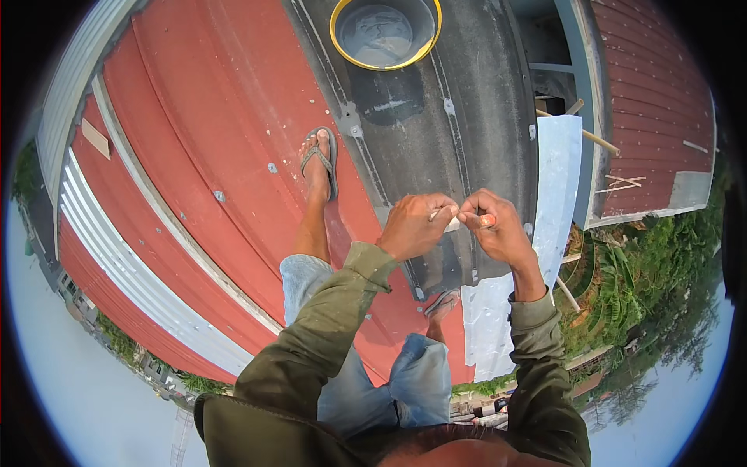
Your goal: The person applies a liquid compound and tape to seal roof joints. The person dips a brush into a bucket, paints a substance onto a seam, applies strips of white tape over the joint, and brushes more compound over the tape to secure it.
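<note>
My left hand (421,226) and my right hand (498,227) meet in front of me, above the dark grey strip of roof. Between the left thumb and fingers a small white piece (453,225), thin like paper, is pinched. The right thumb and forefinger are pressed together at its edge, almost touching the left fingertips. A small orange spot (488,221) shows at the curled right fingers; whether it is an object I cannot tell. Farther off, a yellow-rimmed bucket (433,48) holding grey liquid stands on the dark grey coated strip (490,101).
Red ribbed roofing sheets (226,117) slope away on the left, dotted with grey patches. My sandalled foot (319,159) stands on them. Along the right roof edge lies a pale metal sheet (559,167), with bamboo sticks (599,142), a drop and greenery beyond. Another red roof (654,101) lies farther right.
</note>
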`<state>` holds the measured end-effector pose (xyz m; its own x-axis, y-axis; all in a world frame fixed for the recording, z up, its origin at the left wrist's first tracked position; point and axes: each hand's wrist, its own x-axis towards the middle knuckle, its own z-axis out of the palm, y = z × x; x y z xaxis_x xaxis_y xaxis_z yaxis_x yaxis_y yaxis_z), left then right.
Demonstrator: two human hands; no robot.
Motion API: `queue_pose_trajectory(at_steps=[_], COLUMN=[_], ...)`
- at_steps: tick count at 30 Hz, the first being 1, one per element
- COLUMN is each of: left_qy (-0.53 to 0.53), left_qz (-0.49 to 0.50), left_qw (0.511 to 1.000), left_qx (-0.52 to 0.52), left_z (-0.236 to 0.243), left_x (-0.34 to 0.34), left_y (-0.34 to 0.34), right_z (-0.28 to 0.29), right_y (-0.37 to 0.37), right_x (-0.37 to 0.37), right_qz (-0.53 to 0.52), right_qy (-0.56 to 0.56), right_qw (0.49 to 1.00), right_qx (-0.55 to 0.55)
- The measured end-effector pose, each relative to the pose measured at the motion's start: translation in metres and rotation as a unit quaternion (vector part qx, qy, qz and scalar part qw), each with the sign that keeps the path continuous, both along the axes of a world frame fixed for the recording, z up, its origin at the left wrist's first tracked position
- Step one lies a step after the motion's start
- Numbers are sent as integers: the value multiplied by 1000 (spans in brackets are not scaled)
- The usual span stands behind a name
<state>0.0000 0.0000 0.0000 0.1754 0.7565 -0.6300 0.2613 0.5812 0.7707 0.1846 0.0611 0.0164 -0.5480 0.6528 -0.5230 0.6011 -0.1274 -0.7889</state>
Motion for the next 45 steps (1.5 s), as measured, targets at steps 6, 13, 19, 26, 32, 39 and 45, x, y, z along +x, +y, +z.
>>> queue_pose_trajectory(at_steps=[6, 13, 19, 26, 32, 39, 45], left_qy=[-25, 5, -128, -233, -190, -162, -114], left_qz=[32, -13, 47, 128, 108, 134, 130], left_qw=[999, 999, 987, 951, 965, 974, 984], left_qx=[23, 34, -83, -155, -145, -89, -50], left_z=[-8, -4, -7, -12, -14, -5, 1], left_x=[8, 6, 2, 1, -1, -2, -4], left_y=[-4, 0, -2, -1, -3, 3, 6], right_z=[-1, 1, 2, 4, 3, -9, -6], right_y=[1, 7, 1, 2, 19, 12, 6], right_x=[6, 8, 8, 13, 16, 9, -5], right_qz=[-21, 41, 12, -77, -237, -203, -142], right_qy=[45, 31, 95, 106, 69, 87, 56], right_qw=[998, 999, 995, 988, 963, 967, 982], right_qx=[-34, -15, -8, -79, -106, -126, -115])
